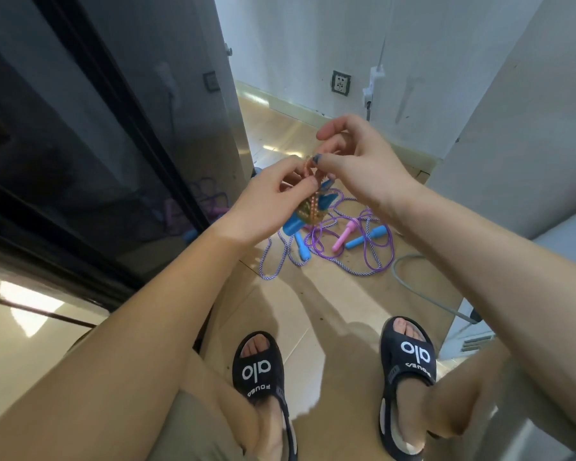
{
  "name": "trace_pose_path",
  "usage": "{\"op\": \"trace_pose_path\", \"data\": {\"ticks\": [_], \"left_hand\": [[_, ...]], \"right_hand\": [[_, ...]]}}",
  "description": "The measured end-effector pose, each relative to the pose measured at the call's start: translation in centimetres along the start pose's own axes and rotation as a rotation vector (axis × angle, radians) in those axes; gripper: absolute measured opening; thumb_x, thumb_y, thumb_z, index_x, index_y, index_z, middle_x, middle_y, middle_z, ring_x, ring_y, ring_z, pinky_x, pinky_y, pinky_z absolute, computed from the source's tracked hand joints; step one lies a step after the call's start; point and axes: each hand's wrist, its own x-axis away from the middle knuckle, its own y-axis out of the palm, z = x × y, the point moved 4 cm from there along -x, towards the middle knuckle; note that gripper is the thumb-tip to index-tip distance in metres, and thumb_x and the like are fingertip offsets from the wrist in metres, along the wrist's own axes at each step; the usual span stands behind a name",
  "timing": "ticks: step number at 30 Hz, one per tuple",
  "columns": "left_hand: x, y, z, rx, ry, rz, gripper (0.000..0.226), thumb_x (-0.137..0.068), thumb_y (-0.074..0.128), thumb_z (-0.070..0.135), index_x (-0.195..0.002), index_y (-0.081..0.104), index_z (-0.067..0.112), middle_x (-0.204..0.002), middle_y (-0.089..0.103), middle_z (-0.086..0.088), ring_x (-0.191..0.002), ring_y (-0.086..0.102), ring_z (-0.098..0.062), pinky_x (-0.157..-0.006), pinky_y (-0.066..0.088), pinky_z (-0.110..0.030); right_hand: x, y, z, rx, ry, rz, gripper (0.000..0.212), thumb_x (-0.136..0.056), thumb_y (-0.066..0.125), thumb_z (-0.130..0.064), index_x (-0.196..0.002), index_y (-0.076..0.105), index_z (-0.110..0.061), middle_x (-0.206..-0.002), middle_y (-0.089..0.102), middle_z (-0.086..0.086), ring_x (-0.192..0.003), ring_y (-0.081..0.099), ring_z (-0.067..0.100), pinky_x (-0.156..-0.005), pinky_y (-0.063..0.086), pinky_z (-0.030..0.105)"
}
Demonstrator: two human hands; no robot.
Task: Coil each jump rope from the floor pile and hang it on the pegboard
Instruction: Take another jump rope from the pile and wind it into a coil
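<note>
I hold a coiled orange-pink jump rope [308, 207] with blue handles above the floor. My left hand [266, 201] grips the bundle from the left, fingers curled round it. My right hand [353, 161] pinches a loop of the same rope at the top of the bundle. Below, on the tan floor, lies a tangled pile of purple ropes [356, 247], with a pink handle [341, 239] and blue handles [364, 239] among them. No pegboard is in view.
A dark glass sliding door [80, 161] runs along the left. A white wall with a socket [341, 82] stands behind the pile. A grey cable [413, 287] curves on the floor at right beside a white appliance [473, 331]. My sandalled feet [260, 371] stand below.
</note>
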Motion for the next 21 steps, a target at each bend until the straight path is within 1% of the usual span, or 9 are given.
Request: {"op": "trace_pose_path", "data": {"ticks": [1, 3, 6, 7, 9, 11, 14, 17, 21], "left_hand": [[0.3, -0.3, 0.2, 0.000, -0.004, 0.015, 0.018, -0.099, 0.058, 0.028, -0.098, 0.065, 0.012, -0.092, 0.067, -0.008, -0.081, 0.060, -0.011, -0.077, 0.048, -0.027], [0.7, -1.0, 0.8, 0.004, -0.015, 0.052, 0.019, -0.100, 0.056, 0.023, -0.096, 0.064, 0.007, -0.090, 0.063, -0.016, -0.078, 0.055, -0.011, -0.074, 0.045, -0.030], [0.1, -2.3, 2.0, 0.042, -0.028, 0.138, 0.022, -0.097, 0.057, 0.023, -0.095, 0.066, 0.003, -0.096, 0.063, -0.023, -0.080, 0.056, -0.018, -0.076, 0.050, -0.044], [-0.5, -2.6, 2.5, 0.047, -0.034, 0.161, 0.023, -0.097, 0.058, 0.023, -0.096, 0.067, 0.003, -0.095, 0.065, -0.020, -0.080, 0.059, -0.018, -0.075, 0.051, -0.044], [-2.3, -3.1, 3.3, 0.038, -0.033, 0.179, 0.021, -0.098, 0.058, 0.021, -0.097, 0.068, 0.003, -0.092, 0.069, -0.013, -0.075, 0.064, -0.010, -0.067, 0.051, -0.029], [-4.9, -3.1, 4.1, 0.012, -0.023, 0.156, 0.018, -0.098, 0.058, 0.021, -0.095, 0.069, 0.007, -0.090, 0.071, -0.007, -0.072, 0.066, -0.005, -0.065, 0.053, -0.022], [-10.0, -3.4, 5.3, -0.013, -0.015, 0.131, 0.015, -0.098, 0.059, 0.021, -0.088, 0.067, 0.015, -0.088, 0.072, -0.005, -0.073, 0.070, -0.009, -0.066, 0.057, -0.025], [-15.4, -3.9, 7.0, -0.034, -0.022, 0.127, 0.016, -0.097, 0.059, 0.019, -0.096, 0.067, 0.005, -0.093, 0.071, -0.014, -0.071, 0.069, -0.013, -0.065, 0.060, -0.028], [-20.2, -5.7, 11.3, -0.040, -0.018, 0.107, 0.019, -0.097, 0.060, 0.021, -0.101, 0.067, 0.003, -0.095, 0.071, -0.014, -0.075, 0.073, -0.015, -0.068, 0.062, -0.033]], "right_hand": [[-0.1, 0.2, -0.2, 0.011, -0.004, 0.003, 0.029, -0.084, 0.059, 0.008, -0.105, 0.055, -0.011, -0.070, 0.063, -0.004, -0.059, 0.059, 0.004, -0.065, 0.048, 0.019], [-0.4, 0.7, -0.9, 0.033, -0.012, -0.001, 0.028, -0.084, 0.058, 0.008, -0.105, 0.055, -0.010, -0.073, 0.065, -0.001, -0.060, 0.060, 0.004, -0.063, 0.047, 0.018], [-1.6, 1.1, -1.7, 0.020, -0.010, 0.020, 0.027, -0.083, 0.056, 0.006, -0.104, 0.056, -0.010, -0.078, 0.066, 0.004, -0.066, 0.060, 0.014, -0.061, 0.047, 0.024], [-2.3, 1.0, -1.7, 0.011, -0.010, 0.036, 0.025, -0.083, 0.056, 0.005, -0.103, 0.057, -0.011, -0.078, 0.066, 0.004, -0.067, 0.060, 0.015, -0.061, 0.048, 0.027], [-4.0, 0.3, -1.7, 0.020, -0.032, 0.066, 0.024, -0.083, 0.055, 0.003, -0.097, 0.061, -0.015, -0.079, 0.064, 0.004, -0.070, 0.060, 0.016, -0.065, 0.050, 0.031], [-6.0, -0.9, -1.3, 0.041, -0.044, 0.074, 0.025, -0.083, 0.056, 0.001, -0.091, 0.064, -0.022, -0.082, 0.064, 0.002, -0.072, 0.060, 0.014, -0.063, 0.048, 0.025], [-10.1, -3.1, -0.6, 0.061, -0.005, 0.068, 0.022, -0.084, 0.060, -0.004, -0.091, 0.068, -0.023, -0.089, 0.068, -0.002, -0.080, 0.064, 0.010, -0.067, 0.048, 0.018], [-14.3, -5.8, -1.2, 0.055, 0.049, 0.099, 0.019, -0.084, 0.060, -0.006, -0.084, 0.070, -0.023, -0.093, 0.074, 0.001, -0.086, 0.070, 0.014, -0.084, 0.058, 0.031], [-18.4, -9.0, -4.8, 0.093, 0.085, 0.126, 0.014, -0.090, 0.058, -0.011, -0.089, 0.069, -0.020, -0.095, 0.073, 0.004, -0.086, 0.070, 0.016, -0.083, 0.057, 0.030]]}}
